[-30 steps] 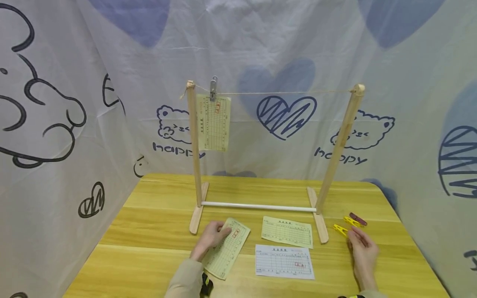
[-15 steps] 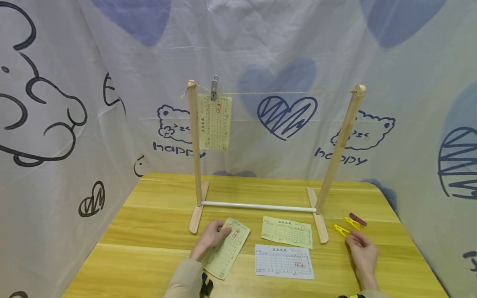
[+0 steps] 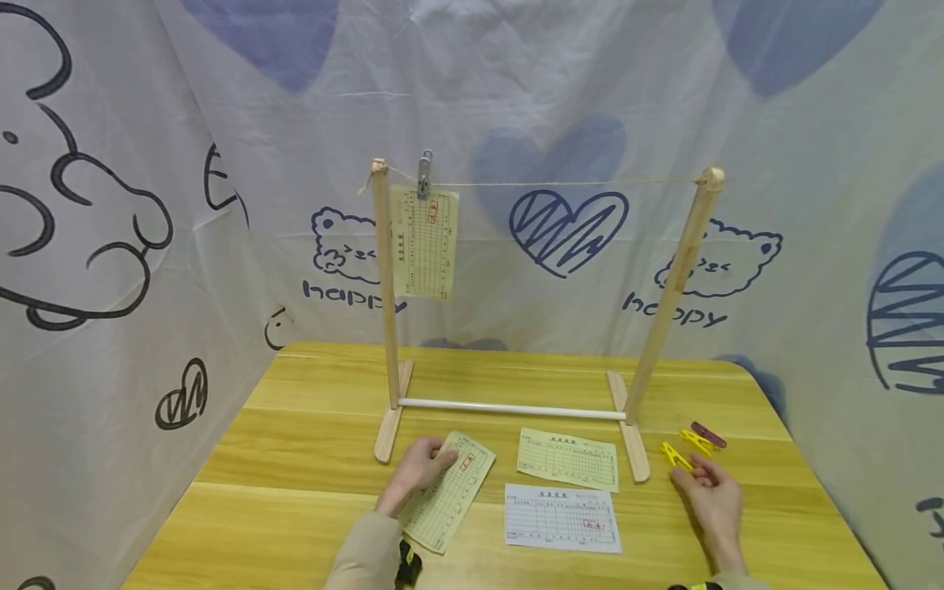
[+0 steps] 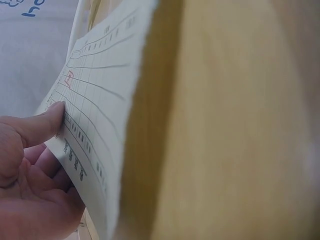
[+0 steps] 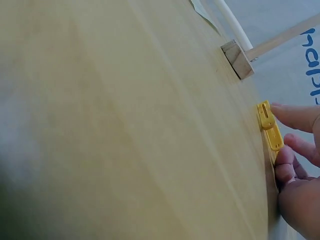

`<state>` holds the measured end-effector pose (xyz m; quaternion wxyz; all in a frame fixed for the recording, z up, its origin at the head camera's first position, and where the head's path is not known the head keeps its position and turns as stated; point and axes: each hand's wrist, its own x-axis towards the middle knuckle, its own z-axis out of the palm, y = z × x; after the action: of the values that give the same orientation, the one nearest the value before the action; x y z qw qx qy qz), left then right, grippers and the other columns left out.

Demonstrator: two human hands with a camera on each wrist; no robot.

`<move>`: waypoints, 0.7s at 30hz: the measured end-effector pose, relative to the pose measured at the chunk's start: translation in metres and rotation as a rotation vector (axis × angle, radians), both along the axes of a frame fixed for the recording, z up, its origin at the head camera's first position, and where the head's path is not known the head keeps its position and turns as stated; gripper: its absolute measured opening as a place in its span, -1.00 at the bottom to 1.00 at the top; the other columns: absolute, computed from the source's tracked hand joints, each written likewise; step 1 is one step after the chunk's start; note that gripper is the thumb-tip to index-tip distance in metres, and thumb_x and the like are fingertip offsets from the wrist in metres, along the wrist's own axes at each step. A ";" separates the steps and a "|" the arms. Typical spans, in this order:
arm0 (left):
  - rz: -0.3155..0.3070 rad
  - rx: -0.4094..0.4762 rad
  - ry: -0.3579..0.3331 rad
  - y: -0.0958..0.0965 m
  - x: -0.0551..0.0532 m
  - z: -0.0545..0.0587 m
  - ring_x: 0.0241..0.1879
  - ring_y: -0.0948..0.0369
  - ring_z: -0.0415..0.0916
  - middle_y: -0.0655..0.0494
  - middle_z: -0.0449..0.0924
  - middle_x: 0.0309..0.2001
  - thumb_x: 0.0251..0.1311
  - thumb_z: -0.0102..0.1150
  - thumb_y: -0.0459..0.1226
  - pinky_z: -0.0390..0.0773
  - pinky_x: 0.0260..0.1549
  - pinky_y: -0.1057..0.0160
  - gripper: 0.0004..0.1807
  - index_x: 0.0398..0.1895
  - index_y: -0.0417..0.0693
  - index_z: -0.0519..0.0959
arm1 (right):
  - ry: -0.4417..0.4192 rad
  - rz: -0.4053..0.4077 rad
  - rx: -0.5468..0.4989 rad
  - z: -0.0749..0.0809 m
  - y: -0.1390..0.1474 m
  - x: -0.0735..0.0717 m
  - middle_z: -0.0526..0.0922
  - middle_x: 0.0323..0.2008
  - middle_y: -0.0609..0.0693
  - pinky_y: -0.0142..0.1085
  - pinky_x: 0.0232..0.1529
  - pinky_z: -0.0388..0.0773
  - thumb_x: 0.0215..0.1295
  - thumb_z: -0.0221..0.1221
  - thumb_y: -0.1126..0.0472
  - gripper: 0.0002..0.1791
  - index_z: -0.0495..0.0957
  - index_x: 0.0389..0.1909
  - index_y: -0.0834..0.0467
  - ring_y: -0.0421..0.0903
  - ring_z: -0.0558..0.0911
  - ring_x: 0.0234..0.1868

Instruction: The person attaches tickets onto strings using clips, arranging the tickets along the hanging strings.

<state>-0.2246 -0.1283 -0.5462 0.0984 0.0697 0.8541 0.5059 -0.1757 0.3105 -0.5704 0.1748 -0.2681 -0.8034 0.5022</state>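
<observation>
My left hand (image 3: 422,469) pinches a pale yellow printed form slip (image 3: 451,496) with a red stamp, its thumb on top and fingers beneath. One long edge of the slip (image 4: 100,95) stands off the table in the left wrist view. At the right, my right hand (image 3: 714,500) pinches the end of a yellow clothespin (image 3: 673,454) between thumb and index finger. In the right wrist view this clothespin (image 5: 266,116) is low at the table surface, the thumb along one side. A second yellow clothespin (image 3: 696,442) and a dark red one (image 3: 710,433) lie just beyond.
A wooden frame (image 3: 667,307) with a string (image 3: 560,183) stands at the back, a white rod (image 3: 509,408) joining its feet. A metal clip (image 3: 424,176) holds a yellow slip (image 3: 425,254) on the string. A yellow slip (image 3: 568,459) and a white slip (image 3: 564,518) lie mid-table.
My right hand has moved slightly left around the nearest yellow clothespin, which has turned a little. The left hand and its slip have stayed put.
</observation>
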 end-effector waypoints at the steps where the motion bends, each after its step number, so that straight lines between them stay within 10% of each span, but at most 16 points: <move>1: -0.002 -0.003 0.002 0.000 0.000 0.000 -0.55 0.31 0.49 -0.05 0.72 -0.42 0.41 0.15 -0.29 0.48 -0.57 0.37 -0.74 -0.09 -0.37 0.66 | -0.013 0.009 0.027 0.000 0.000 0.000 0.53 -0.40 -0.20 -0.57 -0.49 0.34 0.14 0.41 0.28 -0.49 0.59 0.11 0.38 -0.45 0.37 -0.48; 21: -0.003 -0.017 -0.003 0.001 0.001 0.001 -0.53 0.30 0.48 -0.04 0.70 -0.41 0.41 0.15 -0.28 0.48 -0.55 0.35 -0.75 -0.11 -0.35 0.66 | -0.120 0.023 0.187 0.002 0.001 -0.008 0.63 -0.20 0.30 -0.47 -0.47 0.35 0.09 0.44 0.18 -0.45 0.61 0.04 0.44 -0.16 0.49 -0.38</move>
<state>-0.2236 -0.1272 -0.5448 0.1011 0.0696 0.8582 0.4985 -0.1835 0.3119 -0.5689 0.1447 -0.2708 -0.8587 0.4102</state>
